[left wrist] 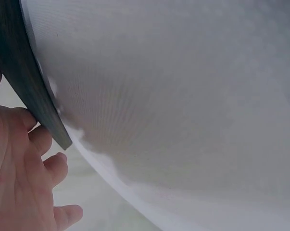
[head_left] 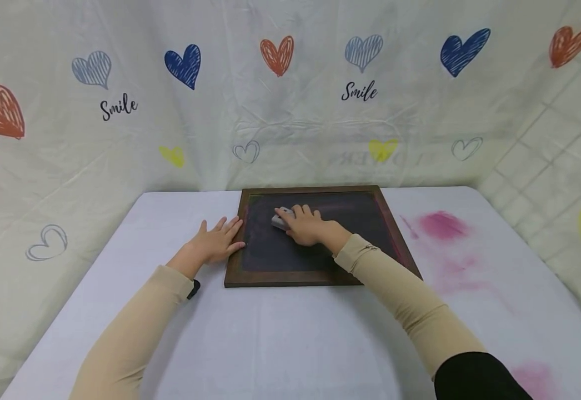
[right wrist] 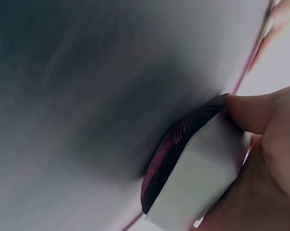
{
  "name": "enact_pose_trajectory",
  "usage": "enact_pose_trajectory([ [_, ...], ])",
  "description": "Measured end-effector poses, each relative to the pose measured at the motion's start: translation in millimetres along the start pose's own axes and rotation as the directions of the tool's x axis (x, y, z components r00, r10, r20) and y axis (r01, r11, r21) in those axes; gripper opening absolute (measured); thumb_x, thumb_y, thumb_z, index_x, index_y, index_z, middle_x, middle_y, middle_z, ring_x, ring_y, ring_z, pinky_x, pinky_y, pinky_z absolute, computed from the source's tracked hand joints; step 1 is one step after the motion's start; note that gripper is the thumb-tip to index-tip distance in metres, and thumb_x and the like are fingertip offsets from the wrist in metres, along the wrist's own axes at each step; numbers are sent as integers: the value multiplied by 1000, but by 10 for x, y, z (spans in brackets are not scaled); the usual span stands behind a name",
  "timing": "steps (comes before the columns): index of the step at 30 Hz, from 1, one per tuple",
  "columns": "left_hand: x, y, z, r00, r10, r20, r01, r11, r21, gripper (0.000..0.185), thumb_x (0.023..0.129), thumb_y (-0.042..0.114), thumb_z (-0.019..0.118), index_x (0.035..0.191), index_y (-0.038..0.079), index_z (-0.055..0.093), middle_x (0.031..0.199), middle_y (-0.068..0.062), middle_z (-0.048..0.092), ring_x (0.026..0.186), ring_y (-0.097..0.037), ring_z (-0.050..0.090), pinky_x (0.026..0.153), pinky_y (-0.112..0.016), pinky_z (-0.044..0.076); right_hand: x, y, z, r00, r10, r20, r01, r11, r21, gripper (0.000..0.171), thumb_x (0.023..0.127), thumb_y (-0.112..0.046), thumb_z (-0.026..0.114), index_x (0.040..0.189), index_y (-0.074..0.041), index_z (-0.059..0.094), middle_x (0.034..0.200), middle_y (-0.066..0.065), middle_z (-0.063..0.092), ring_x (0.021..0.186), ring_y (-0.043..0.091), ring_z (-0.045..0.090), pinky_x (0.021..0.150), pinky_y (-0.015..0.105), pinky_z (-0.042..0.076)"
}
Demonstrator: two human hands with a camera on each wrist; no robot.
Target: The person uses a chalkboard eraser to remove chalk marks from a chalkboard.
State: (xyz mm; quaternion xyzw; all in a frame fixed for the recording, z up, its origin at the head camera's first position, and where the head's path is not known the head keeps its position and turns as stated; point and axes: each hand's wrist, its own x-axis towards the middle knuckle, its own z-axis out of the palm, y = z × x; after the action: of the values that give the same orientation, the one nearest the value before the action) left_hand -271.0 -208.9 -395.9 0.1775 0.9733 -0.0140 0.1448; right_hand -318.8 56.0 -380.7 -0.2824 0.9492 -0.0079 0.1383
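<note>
Table (head_left: 290,344) | right hand (head_left: 304,225) grips eraser (head_left: 281,218) | left hand (head_left: 215,241) flat, steadying chalkboard (head_left: 270,253)

I see a counter (head_left: 280,339) covered with a pale lavender-white cloth, its far edge meeting a heart-printed backdrop. A dark chalkboard (head_left: 350,222) in a brown wooden frame lies flat on it, toward the far middle. To the right of the board the cloth carries pink chalk smudges (head_left: 442,225), the strongest just beside the frame, fainter ones trailing toward the near right corner. My left hand (head_left: 215,241) rests flat on the cloth against the frame's left edge.
</note>
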Motion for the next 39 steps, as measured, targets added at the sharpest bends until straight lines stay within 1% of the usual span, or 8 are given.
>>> enact_pose_trajectory([
  [6, 40, 5, 9, 1000, -1, -24, 1, 1000, 12, 74, 111, 52, 31, 165, 5, 12, 171, -13, 10, 155, -38, 12, 116, -72, 6, -92, -196, 37, 992, -125, 4, 125, 990, -72, 68, 111, -31, 47, 167, -26, 9, 160, 20, 26, 142, 38, 31, 110, 54, 34],
  [12, 20, 12, 33, 1000, -7, 4, 7, 1000, 3, 75, 110, 52, 32, 165, 6, 12, 171, -13, 10, 155, -38, 11, 115, -73, 6, -154, -47, 37, 990, -138, -6, 138, 990, -41, 67, 111, -29, 48, 167, -23, 12, 158, 22, 29, 138, 39, 34, 108, 55, 36],
  [16, -16, 23, 37, 1000, -8, 8, 8, 1000, 0, 74, 111, 51, 32, 165, 6, 12, 171, -13, 10, 155, -38, 11, 115, -73, 7, -154, 271, 22, 998, -61, -20, 61, 998, -3, 66, 111, -27, 47, 167, -21, 12, 158, 24, 29, 138, 41, 34, 106, 57, 35],
  [20, -7, 34, 30, 1000, -4, 1, 4, 1000, 4, 74, 111, 51, 32, 165, 6, 11, 171, -12, 9, 155, -38, 11, 115, -73, 7, -191, 749, -18, 997, 65, -32, -63, 997, 50, 67, 111, -25, 46, 167, -20, 10, 157, 28, 26, 138, 45, 31, 105, 60, 33],
  [23, 20, 38, 25, 1000, -2, -3, 2, 1000, 7, 74, 111, 51, 31, 166, 7, 10, 172, -12, 8, 156, -37, 11, 116, -72, 7, -270, 1070, -75, 986, 166, -29, -163, 983, 87, 66, 112, -24, 43, 167, -19, 7, 157, 30, 22, 140, 48, 26, 107, 62, 30],
  [27, 30, 44, 12, 1000, -8, 5, 8, 1000, 6, 74, 111, 51, 32, 166, 7, 10, 172, -11, 8, 156, -36, 9, 116, -72, 6, -332, 1259, -137, 964, 265, -23, -259, 955, 143, 65, 111, -21, 42, 166, -15, 8, 157, 32, 20, 140, 50, 24, 108, 64, 27],
  [32, 22, 34, 6, 1000, -15, 24, 15, 1000, 7, 75, 111, 53, 30, 166, 7, 9, 172, -11, 7, 156, -36, 8, 116, -72, 6, -233, 1120, -139, 955, 294, -27, -284, 941, 183, 65, 111, -20, 42, 166, -13, 9, 157, 33, 19, 141, 50, 21, 108, 65, 25],
  [39, 16, 13, -20, 1000, -14, 14, 14, 1000, 9, 75, 111, 52, 31, 165, 6, 10, 171, -13, 8, 155, -38, 10, 116, -72, 5, 29, 630, -140, 974, 224, -23, -219, 966, 141, 65, 112, -23, 41, 167, -20, 8, 161, 27, 18, 145, 45, 20, 111, 61, 25],
])
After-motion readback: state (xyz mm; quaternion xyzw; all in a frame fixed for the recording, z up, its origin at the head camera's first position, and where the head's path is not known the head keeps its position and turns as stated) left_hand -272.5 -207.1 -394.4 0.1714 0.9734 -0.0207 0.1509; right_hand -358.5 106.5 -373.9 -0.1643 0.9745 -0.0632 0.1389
